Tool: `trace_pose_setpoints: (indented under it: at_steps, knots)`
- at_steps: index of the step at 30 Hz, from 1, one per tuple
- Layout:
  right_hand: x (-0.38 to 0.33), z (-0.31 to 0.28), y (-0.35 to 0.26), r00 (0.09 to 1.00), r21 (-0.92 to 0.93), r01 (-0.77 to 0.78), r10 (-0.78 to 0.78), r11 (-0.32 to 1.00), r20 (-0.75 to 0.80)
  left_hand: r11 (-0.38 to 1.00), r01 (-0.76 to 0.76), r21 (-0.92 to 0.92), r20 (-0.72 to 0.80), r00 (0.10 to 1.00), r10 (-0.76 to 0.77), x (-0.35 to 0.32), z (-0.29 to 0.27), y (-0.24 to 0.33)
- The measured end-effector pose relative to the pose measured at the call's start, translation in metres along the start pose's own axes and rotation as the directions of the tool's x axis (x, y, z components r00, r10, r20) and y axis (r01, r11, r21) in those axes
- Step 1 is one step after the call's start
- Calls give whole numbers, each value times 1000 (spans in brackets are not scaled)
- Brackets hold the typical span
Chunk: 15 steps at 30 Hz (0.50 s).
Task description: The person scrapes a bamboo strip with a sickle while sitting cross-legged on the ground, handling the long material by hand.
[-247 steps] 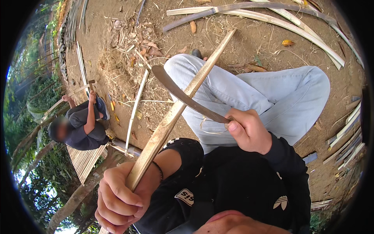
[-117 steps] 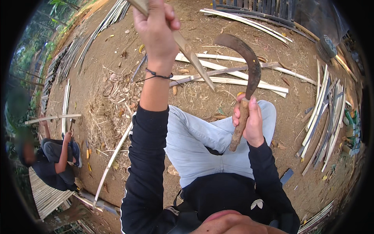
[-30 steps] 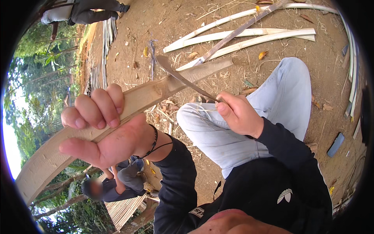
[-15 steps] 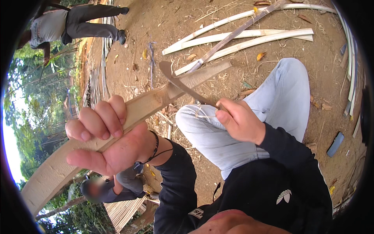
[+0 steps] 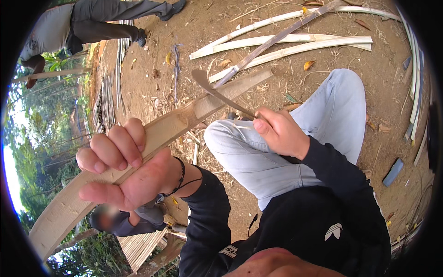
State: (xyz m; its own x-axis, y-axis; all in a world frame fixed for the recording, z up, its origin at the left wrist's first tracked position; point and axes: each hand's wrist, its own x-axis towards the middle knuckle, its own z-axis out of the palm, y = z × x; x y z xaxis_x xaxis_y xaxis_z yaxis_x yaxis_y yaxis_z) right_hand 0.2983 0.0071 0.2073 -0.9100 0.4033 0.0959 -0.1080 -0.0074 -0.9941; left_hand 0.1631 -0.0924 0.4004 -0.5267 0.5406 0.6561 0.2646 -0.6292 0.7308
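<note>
A long split bamboo strip (image 5: 173, 121), its pale inner side toward me, slants from the lower left up to the middle. My left hand (image 5: 127, 159) is closed around it, fingers over one edge and thumb along the other. My right hand (image 5: 282, 135) grips a machete (image 5: 221, 95) with a dark curved blade; its handle is mostly hidden in the fist. The blade lies across the strip, beyond my left hand, close to the strip's far end. Whether its edge cuts into the bamboo I cannot tell.
Several split bamboo strips (image 5: 295, 46) lie on the dirt ahead, more curve along the right (image 5: 415, 78). A phone (image 5: 394, 171) lies at right. One person (image 5: 115, 18) walks at upper left; another (image 5: 134, 219) sits at lower left near a slatted bamboo surface (image 5: 138, 247).
The bamboo strip and both hands have shifted slightly, the machete still across the strip. At upper left the walking person has moved rightward, a long pole now showing by their hand.
</note>
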Motion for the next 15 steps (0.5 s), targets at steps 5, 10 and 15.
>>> trace_pose_setpoints:
  at_steps: [5,10,15]
  knots:
    - [-16,8,-16,992,155,113,-121,981,39,1000,6,7,-54,999,-6,-9,-2,-1]
    - [-14,0,-10,993,170,27,-46,985,107,1000,-1,1,-12,1000,1,-11,-8,5]
    - [-15,-2,-7,994,114,-50,38,992,101,1000,-24,14,-35,999,24,-12,-3,0]
